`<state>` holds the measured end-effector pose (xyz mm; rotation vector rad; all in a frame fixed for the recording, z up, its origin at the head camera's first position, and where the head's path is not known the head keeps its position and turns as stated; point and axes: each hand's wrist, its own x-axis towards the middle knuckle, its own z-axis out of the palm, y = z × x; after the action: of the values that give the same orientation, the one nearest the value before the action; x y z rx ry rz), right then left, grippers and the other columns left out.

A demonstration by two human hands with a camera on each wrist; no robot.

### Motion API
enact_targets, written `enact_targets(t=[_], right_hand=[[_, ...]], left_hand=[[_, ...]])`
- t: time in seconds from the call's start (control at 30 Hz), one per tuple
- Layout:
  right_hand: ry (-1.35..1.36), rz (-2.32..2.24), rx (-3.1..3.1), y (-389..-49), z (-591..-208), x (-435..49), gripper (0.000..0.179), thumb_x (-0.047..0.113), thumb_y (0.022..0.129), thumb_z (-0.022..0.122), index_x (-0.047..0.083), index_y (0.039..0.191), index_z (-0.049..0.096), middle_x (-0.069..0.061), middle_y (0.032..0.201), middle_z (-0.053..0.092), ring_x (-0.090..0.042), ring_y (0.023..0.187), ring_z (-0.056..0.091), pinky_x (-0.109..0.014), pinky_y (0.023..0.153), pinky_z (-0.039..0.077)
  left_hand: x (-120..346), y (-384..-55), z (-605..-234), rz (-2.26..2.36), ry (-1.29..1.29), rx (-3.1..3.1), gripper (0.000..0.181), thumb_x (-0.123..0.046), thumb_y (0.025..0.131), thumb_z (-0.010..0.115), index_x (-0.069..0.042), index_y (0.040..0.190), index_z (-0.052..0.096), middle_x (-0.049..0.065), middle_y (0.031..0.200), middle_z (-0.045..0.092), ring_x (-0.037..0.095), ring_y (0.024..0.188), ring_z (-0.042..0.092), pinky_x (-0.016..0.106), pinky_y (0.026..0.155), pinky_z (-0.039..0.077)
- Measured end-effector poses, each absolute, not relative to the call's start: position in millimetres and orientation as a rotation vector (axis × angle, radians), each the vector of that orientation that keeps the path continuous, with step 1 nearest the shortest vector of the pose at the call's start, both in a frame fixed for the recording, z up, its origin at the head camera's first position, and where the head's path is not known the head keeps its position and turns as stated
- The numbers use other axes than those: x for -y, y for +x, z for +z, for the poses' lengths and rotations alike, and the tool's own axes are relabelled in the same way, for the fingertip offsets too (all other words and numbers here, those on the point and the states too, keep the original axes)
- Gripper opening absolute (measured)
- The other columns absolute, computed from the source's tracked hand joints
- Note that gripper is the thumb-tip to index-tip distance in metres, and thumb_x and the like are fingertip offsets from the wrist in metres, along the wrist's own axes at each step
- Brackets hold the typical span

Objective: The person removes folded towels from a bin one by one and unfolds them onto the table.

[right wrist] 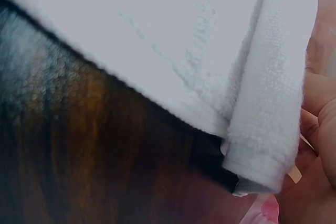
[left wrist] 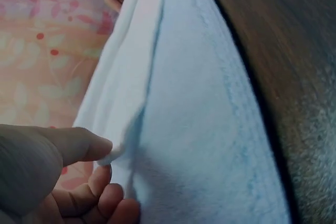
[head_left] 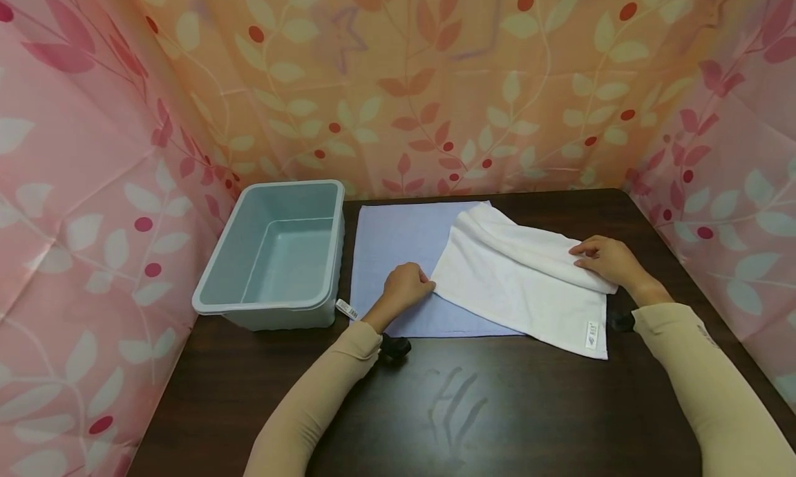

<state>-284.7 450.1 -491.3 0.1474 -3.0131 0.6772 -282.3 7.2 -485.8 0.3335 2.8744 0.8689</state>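
Note:
A white towel (head_left: 516, 276) lies askew over a light purple towel (head_left: 392, 238), its far side turned over in a long fold. At its left corner my left hand (head_left: 405, 285) pinches the edge between thumb and fingers; the left wrist view shows the thumb (left wrist: 86, 145) on the cloth. My right hand (head_left: 606, 261) grips the folded far edge near the right end. Up close in the right wrist view, the rolled end of the fold (right wrist: 265, 129) sits beside the right fingers, partly hiding them. A small printed label (head_left: 591, 334) shows at the near right corner.
A pale blue-green plastic bin (head_left: 267, 307) stands on the dark wooden table (head_left: 497, 408), left of the towels. The purple towel's tag (head_left: 347, 309) sticks out beside it. Floral curtains (head_left: 410, 83) enclose the table at the back and both sides.

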Motion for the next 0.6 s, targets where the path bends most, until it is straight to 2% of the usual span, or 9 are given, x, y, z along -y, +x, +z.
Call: enact_targets(t=[0.13, 0.27, 0.37, 0.47, 0.6], right_hand=[[0.138, 0.683, 3.031, -285.6, -489.9, -449.1, 0.024, 0.019, 0.091, 0.071, 0.006, 0.111, 0.075, -0.017, 0.103, 0.066, -0.029, 0.092, 0.056, -0.037, 0.080, 0.044], [0.115, 0.692, 3.053, -286.7, -488.3, -448.1, 0.026, 0.022, 0.091, 0.071, 0.006, 0.112, 0.075, -0.017, 0.103, 0.065, -0.029, 0.093, 0.055, -0.039, 0.081, 0.043], [0.105, 0.692, 3.066, -287.3, -487.0, -447.6, 0.027, 0.023, 0.092, 0.070, 0.006, 0.112, 0.074, -0.017, 0.103, 0.064, -0.029, 0.093, 0.054, -0.040, 0.081, 0.043], [0.107, 0.688, 3.069, -287.7, -485.6, -447.3, 0.027, 0.023, 0.092, 0.070, 0.006, 0.112, 0.074, -0.016, 0.103, 0.064, -0.029, 0.092, 0.054, -0.039, 0.080, 0.042], [0.107, 0.679, 3.075, -288.2, -483.7, -447.3, 0.027, 0.024, 0.092, 0.070, 0.007, 0.112, 0.075, -0.016, 0.105, 0.065, -0.029, 0.093, 0.055, -0.039, 0.080, 0.042]], left_hand=[[-4.9, -280.6, -481.0, 0.915, 0.359, -2.848, 0.018, -0.025, 0.085, 0.070, -0.009, 0.077, 0.074, 0.004, 0.075, 0.073, 0.013, 0.059, 0.056, 0.023, 0.051, 0.040], [-2.6, -277.3, -477.1, 1.019, 0.382, -2.789, 0.021, -0.026, 0.085, 0.067, -0.013, 0.068, 0.069, -0.004, 0.059, 0.061, 0.010, 0.052, 0.048, 0.022, 0.049, 0.037], [-1.9, -272.6, -471.0, 1.107, 0.404, -2.724, 0.024, -0.025, 0.084, 0.063, -0.010, 0.068, 0.070, -0.006, 0.055, 0.054, 0.009, 0.051, 0.047, 0.023, 0.049, 0.036], [-1.5, -266.3, -462.2, 1.174, 0.428, -2.644, 0.026, -0.025, 0.086, 0.060, -0.004, 0.076, 0.073, -0.002, 0.059, 0.061, 0.011, 0.053, 0.048, 0.024, 0.050, 0.036], [-0.9, -256.7, -449.8, 1.265, 0.442, -2.519, 0.029, -0.025, 0.088, 0.058, -0.001, 0.089, 0.074, 0.009, 0.077, 0.073, 0.021, 0.064, 0.063, 0.024, 0.054, 0.041]])
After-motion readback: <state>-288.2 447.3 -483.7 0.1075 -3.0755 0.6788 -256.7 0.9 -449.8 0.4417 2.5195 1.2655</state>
